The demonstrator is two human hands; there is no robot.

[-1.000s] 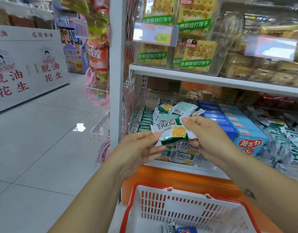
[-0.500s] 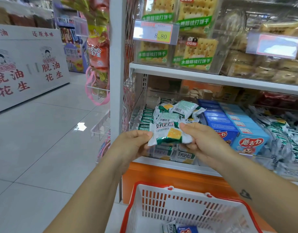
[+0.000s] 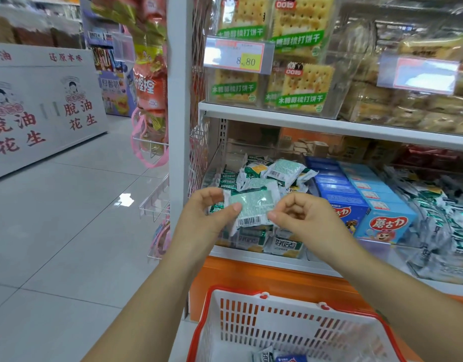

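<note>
Packet: a small green-and-white snack packet (image 3: 251, 207) is held in the air in front of the lower shelf's (image 3: 253, 253) front edge, near its left end. Its printed back faces the camera, with the barcode along its bottom edge.
Left hand: the left hand (image 3: 206, 215) grips the packet's left end, thumb lying on the face and fingers curled behind.
Right hand: the right hand (image 3: 300, 218) pinches the packet's right end between the thumb tip and curled fingers.
Pile: more packets of the same kind (image 3: 280, 171) lie heaped at the left end of the lower shelf, behind and below the held one.
Blue boxes: a row of blue boxes (image 3: 368, 202) stands just right of the pile and runs back from the shelf's front edge.
Upper shelf: clear bins of cracker packs (image 3: 300, 82) sit on the upper shelf (image 3: 329, 124), with a price tag (image 3: 238, 54) reading 8.80 in front of them.
Basket: a white basket with a red rim (image 3: 235, 290) is below the hands. Two small packs (image 3: 277, 357) lie on its bottom.
</note>
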